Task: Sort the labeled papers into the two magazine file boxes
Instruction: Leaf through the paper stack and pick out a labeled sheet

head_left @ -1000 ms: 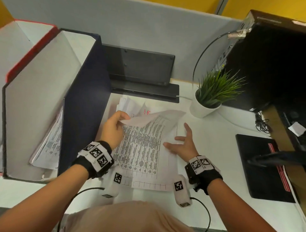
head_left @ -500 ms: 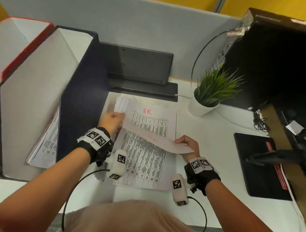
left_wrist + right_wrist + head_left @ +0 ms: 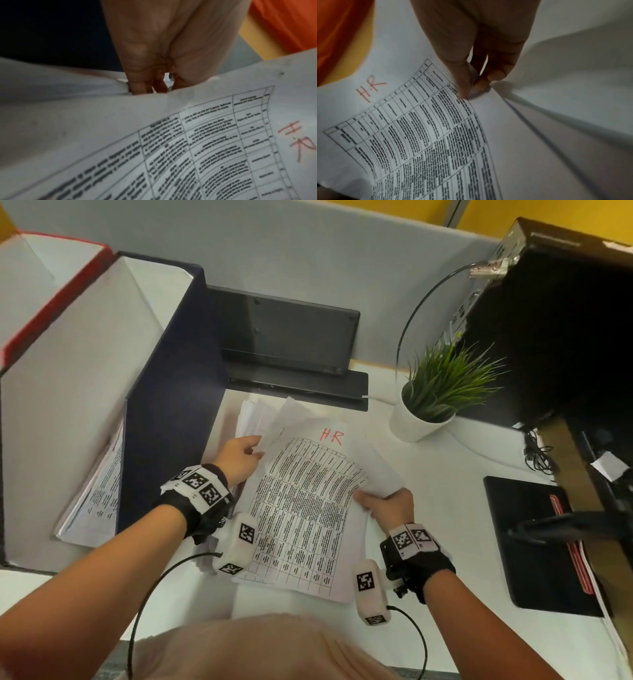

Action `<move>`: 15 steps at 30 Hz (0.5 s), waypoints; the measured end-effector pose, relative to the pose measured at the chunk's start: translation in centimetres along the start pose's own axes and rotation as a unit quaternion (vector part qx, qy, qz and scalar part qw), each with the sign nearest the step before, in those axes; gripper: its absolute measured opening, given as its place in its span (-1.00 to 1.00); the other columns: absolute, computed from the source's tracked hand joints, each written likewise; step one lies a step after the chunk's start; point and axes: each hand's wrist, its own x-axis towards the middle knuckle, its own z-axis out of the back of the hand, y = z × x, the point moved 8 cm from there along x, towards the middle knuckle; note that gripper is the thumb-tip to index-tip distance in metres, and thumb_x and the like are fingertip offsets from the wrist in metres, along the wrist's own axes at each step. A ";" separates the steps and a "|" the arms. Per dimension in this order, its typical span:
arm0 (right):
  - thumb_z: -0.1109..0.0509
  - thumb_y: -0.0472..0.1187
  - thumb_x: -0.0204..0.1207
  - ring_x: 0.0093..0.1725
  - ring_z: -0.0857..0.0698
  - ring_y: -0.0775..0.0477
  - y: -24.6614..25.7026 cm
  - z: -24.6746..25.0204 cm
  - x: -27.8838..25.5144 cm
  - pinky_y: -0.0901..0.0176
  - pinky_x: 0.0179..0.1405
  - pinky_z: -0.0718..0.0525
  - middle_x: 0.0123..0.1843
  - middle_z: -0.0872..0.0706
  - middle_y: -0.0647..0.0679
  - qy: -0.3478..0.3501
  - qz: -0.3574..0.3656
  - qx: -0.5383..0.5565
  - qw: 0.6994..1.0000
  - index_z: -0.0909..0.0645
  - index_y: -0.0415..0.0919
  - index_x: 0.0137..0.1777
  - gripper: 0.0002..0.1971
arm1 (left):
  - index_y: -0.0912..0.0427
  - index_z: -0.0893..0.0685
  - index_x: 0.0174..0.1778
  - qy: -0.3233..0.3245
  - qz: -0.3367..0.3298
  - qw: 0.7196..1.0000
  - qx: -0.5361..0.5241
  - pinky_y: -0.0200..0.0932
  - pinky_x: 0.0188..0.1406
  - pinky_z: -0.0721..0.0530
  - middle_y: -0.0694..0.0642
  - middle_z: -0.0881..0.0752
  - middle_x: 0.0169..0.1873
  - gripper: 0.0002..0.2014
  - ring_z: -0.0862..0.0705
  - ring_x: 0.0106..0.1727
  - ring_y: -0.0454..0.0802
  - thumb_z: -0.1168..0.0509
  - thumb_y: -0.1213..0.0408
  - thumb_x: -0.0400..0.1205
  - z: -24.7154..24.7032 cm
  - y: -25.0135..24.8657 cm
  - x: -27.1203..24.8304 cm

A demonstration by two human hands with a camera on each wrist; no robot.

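Red-marked "H.R" sheet [image 3: 301, 508]: now fully exposed; covering page flipped away right.
Left hand [image 3: 239, 460]: pinches sheet's far-left edge.
Right hand [image 3: 387, 505]: now pinches right edge; previously gripped the flipped page.

White desk surface [image 3: 445, 508], evenly lit. Grey partition panel [image 3: 325, 258] along the far edge; yellow wall [image 3: 486, 213] above it. Black monitor base [image 3: 284, 337] stands far centre against the partition. Potted green plant [image 3: 442, 385] in white pot, right of centre. Black computer tower [image 3: 565, 330] far right, thin cable [image 3: 411, 316] arching from its rear. Black pad with red stripe [image 3: 534, 546] lies near right.
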 end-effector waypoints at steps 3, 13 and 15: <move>-0.61 -0.44 0.22 -0.29 -0.55 -0.09 0.0 -0.4 0.2 0.13 -0.28 -0.53 -0.28 -0.60 -0.27 0.015 0.006 -0.010 1.000 -0.54 -0.66 -0.14 -0.63 | 0.21 -0.56 0.38 0.002 -0.010 0.997 -0.078 0.00 0.18 -0.65 0.15 -0.69 0.17 -0.67 -0.66 0.21 0.11 -0.13 0.44 0.70 0.1 -0.2 -0.6; -0.62 -0.44 0.21 -0.03 -0.75 -0.21 0.3 -0.6 0.0 0.03 -0.02 -0.72 0.00 -0.77 -0.27 0.016 0.003 -0.009 1.000 -0.64 -0.42 0.09 -0.58 | 0.17 -0.70 -0.17 0.008 0.029 0.981 -0.189 -0.14 -0.27 -0.67 0.02 -0.75 -0.38 -0.69 -0.72 -0.32 -0.07 -0.06 0.47 0.68 0.3 0.2 -0.7; -0.60 -0.46 0.22 -0.20 -0.69 -0.15 0.5 -0.5 -0.3 0.07 -0.14 -0.67 -0.21 -0.74 -0.28 0.016 0.027 -0.015 0.999 -0.68 -0.42 -0.18 -0.80 | 0.23 -0.68 -0.22 -0.014 0.045 0.979 -0.198 -0.22 -0.35 -0.61 0.00 -0.71 -0.49 -0.71 -0.67 -0.42 -0.11 -0.06 0.41 0.67 0.8 0.1 -0.6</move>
